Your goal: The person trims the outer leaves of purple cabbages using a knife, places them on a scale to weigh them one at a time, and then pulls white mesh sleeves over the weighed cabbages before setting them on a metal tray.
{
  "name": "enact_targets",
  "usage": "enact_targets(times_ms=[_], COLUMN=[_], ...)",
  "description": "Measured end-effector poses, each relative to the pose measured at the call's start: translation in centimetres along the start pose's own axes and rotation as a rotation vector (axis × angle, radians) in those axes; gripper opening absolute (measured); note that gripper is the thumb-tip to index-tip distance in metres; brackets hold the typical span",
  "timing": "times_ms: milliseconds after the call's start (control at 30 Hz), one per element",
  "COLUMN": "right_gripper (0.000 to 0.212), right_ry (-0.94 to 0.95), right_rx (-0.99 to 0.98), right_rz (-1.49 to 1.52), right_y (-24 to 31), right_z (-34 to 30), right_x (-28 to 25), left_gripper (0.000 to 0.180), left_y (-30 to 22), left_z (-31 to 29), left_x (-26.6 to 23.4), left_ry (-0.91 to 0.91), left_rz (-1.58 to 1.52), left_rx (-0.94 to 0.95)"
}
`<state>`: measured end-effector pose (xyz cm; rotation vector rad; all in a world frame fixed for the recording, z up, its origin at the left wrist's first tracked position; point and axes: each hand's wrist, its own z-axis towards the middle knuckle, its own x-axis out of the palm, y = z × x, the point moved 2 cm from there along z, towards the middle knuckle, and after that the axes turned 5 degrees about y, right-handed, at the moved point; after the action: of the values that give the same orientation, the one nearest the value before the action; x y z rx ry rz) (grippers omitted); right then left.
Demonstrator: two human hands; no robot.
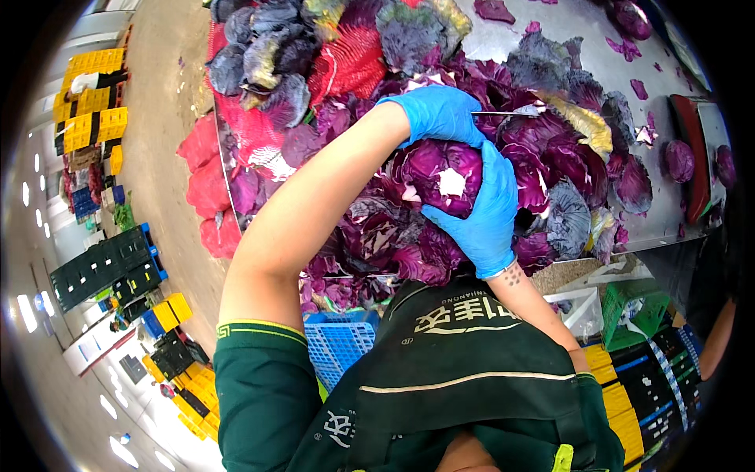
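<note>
A trimmed head of red cabbage (440, 175), its pale cut stem end showing, sits between my two gloved hands over the metal table. My right hand (484, 216), in a blue glove, cups the cabbage from its right and near side. My left hand (442, 114), also blue-gloved, is at the far side of the cabbage, closed round a knife. The knife's thin blade (507, 113) points right, past the cabbage; its handle is hidden in the glove. Loose purple outer leaves (550, 149) lie all round both hands.
Red mesh sacks (350, 67) and dark whole cabbages (275, 55) lie at the far left. A red-edged tray (698, 157) stands at the right, near a co-worker's forearm (717, 338). Below the table edge are a blue crate (338, 342) and a green crate (633, 311).
</note>
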<state>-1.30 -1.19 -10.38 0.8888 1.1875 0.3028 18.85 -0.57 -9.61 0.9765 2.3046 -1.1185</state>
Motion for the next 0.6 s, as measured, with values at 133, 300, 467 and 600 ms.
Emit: enact_targets(times_ms=[133,300,467,600], right_gripper=[0.115,0.114,0.104,0.075], right_ry=[-0.015,-0.064,-0.058,0.164], right_rx=[0.002,-0.013,-0.09,-0.275], right_rz=[0.036,0.059,0.041,-0.103], right_y=[-1.3,-1.5,-0.5,2.6], right_z=[-1.4,-2.1,-1.1,5.7], right_x=[-0.2,0.0,-1.4,-3.7], left_gripper=[0.063,0.062,0.069,0.06], left_y=[0.5,2.6,3.8,5.2], left_z=[1.9,3.7,3.7,3.8], left_x=[1.5,3.3,4.8,5.2], left_ry=[-0.088,-0.31,-0.619,-0.63], left_rz=[-0.081,-0.045,0.03,-0.052], left_rx=[0.102,0.067,0.086,0.073])
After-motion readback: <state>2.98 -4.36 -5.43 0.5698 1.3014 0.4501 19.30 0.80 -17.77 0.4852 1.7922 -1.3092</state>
